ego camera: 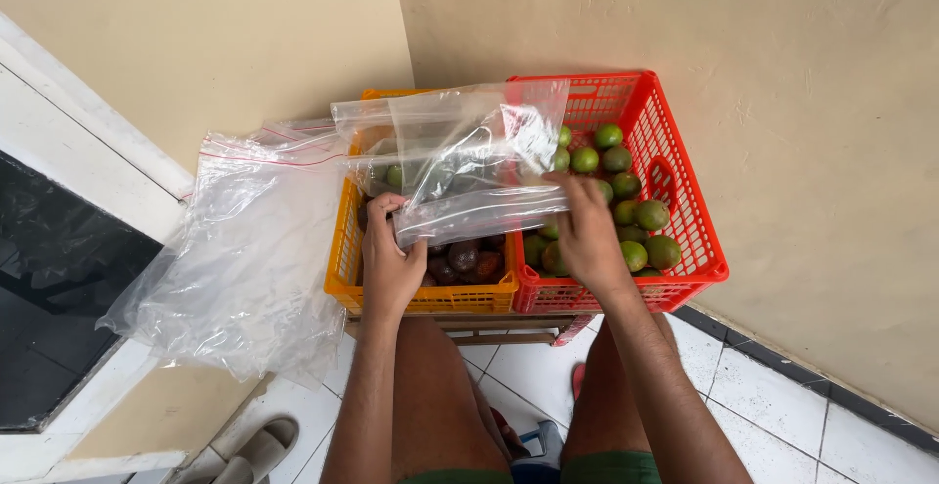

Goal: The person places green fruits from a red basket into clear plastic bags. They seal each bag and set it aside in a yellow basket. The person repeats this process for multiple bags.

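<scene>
Head view: left hand (pixel 389 264) and right hand (pixel 587 235) each pinch an edge of a clear zip bag (pixel 460 166), held above the orange crate (pixel 342 269) and red crate (pixel 685 240) of limes (pixel 650 215). It looks light, limp and slippery; gripping near the zip rim seems best.

Soft, even daylight is filling the scene, leaving only faint shadows beneath the crates (pixel 626 293) and between the knees. Pale glare is streaking across the clear plastic bag (pixel 460 156) and the plastic heap (pixel 235 259) at left. Focus is holding sharp throughout, with slight wide-angle bending showing at the edges.
</scene>
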